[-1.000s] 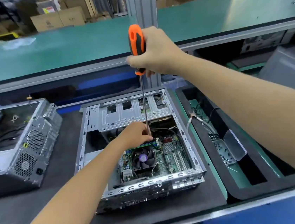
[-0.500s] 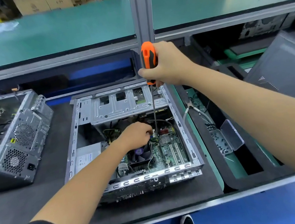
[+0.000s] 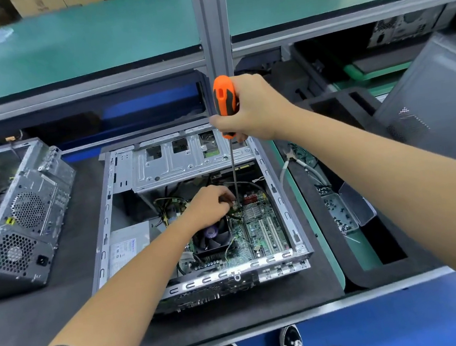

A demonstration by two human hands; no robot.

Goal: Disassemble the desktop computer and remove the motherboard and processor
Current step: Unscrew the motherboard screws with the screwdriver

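Observation:
An open desktop case (image 3: 276,195) lies on its side on the dark mat. Inside it the green motherboard (image 3: 259,233) shows, with a black cooler fan (image 3: 212,235) over the processor. My right hand (image 3: 253,108) grips the orange handle of a long screwdriver (image 3: 224,99), held upright with its shaft running down to the board's upper edge. My left hand (image 3: 210,206) is inside the case, its fingers curled at the screwdriver's tip; what they pinch is hidden.
A second grey computer case (image 3: 24,218) lies to the left. On the right, a dark foam tray (image 3: 382,240) holds a small metal box of screws (image 3: 339,211) and white cables (image 3: 302,164). A grey side panel (image 3: 435,109) leans at far right. A metal post (image 3: 211,24) rises behind.
The view has tilted downward, so the case and hands sit lower in the scene's surroundings. Both hands stay at the same spot on the board, with the screwdriver still upright.

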